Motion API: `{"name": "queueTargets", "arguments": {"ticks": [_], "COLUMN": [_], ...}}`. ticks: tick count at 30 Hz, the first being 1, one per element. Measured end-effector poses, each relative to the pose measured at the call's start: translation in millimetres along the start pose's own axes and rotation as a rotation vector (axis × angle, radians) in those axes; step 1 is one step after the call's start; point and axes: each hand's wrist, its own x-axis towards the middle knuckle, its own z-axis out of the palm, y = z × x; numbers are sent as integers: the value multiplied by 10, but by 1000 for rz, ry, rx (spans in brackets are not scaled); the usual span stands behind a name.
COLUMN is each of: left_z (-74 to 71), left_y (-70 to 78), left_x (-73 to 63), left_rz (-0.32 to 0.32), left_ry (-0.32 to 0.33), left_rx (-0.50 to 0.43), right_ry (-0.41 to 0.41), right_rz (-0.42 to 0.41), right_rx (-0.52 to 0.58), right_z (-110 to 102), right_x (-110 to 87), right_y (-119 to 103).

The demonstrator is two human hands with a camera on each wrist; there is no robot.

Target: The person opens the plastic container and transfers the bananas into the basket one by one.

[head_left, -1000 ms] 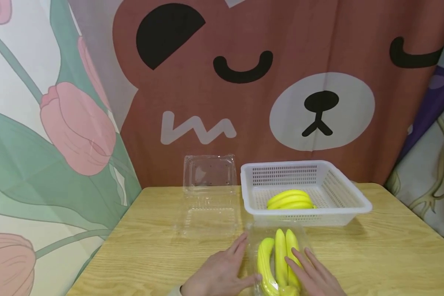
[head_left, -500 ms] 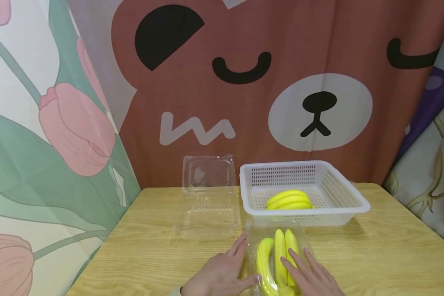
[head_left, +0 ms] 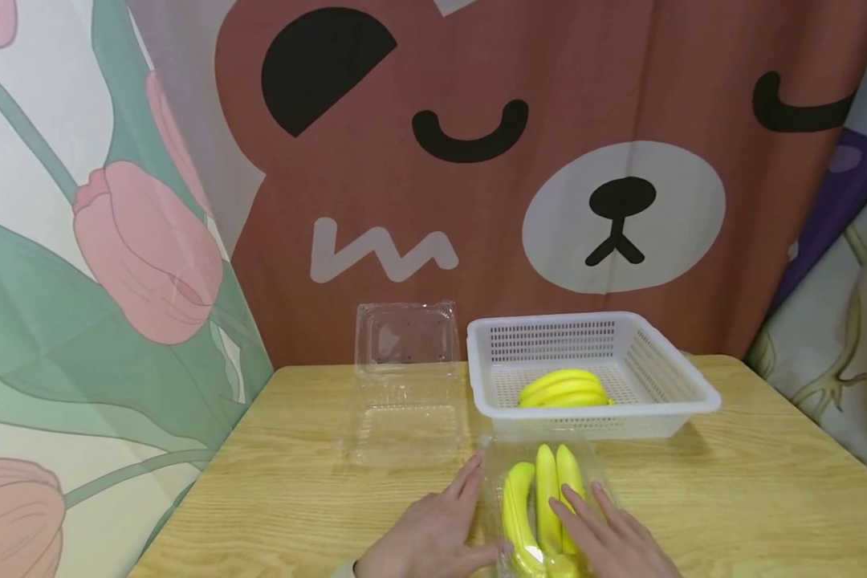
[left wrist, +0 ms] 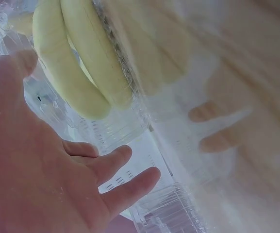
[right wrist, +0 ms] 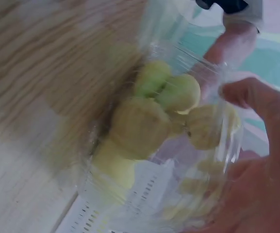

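Note:
A clear plastic clamshell box (head_left: 594, 449) at the table's near edge holds a bunch of yellow bananas (head_left: 518, 510). Its lid appears to be down over them. My left hand (head_left: 433, 526) lies along the box's left side, fingers extended and thumb at its near left part. Over the top and right side rests my right hand (head_left: 614, 530), fingers spread. In the left wrist view, the straight fingers of the left hand (left wrist: 57, 160) show beside the bananas (left wrist: 72, 58). The right wrist view shows the right hand (right wrist: 261, 179) against the box, with banana ends (right wrist: 140, 126) inside.
Behind the box stands a white perforated basket (head_left: 592, 413) with another banana bunch (head_left: 565, 389) in it. To its left, a second clear clamshell (head_left: 408, 417) stands with its lid raised. The wooden table (head_left: 296, 498) ends at a curtain with a printed bear (head_left: 376, 185).
The right hand's fingers have shifted very slightly left over the box. The left hand, the box and the basket hold their places.

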Motion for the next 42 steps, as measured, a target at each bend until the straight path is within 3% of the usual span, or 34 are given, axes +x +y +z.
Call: {"name": "queueTargets", "arguments": {"ticks": [3,5,11,14,25,33,42], "left_z": [4,5,-5,-14,-11,-24,-25], "left_y": [1,4,16,15,15,27,-6], "left_x": [4,3,-7,-12,-9,-13,1], "left_rz": [-18,-28,-38,-34,-13,-16,-19], "left_ry": [-7,-6,-3,0,7,6,15], "left_rx": [-18,-25,-29,-32,0,69,20], "right_ry": [82,77,-101,-125,99,156,189], "right_rz": [-66,-108,-184,-238,-487,-515,-541], "right_rx": [-105,-152,-214,-228,-305,-278,-306], "right_z": [-40,-88,-207,-222,-213,-187,-117], "right_x": [35,75,169,196,283,273,260], "right_y": [-18,-10,30,33,106,116,121]}}
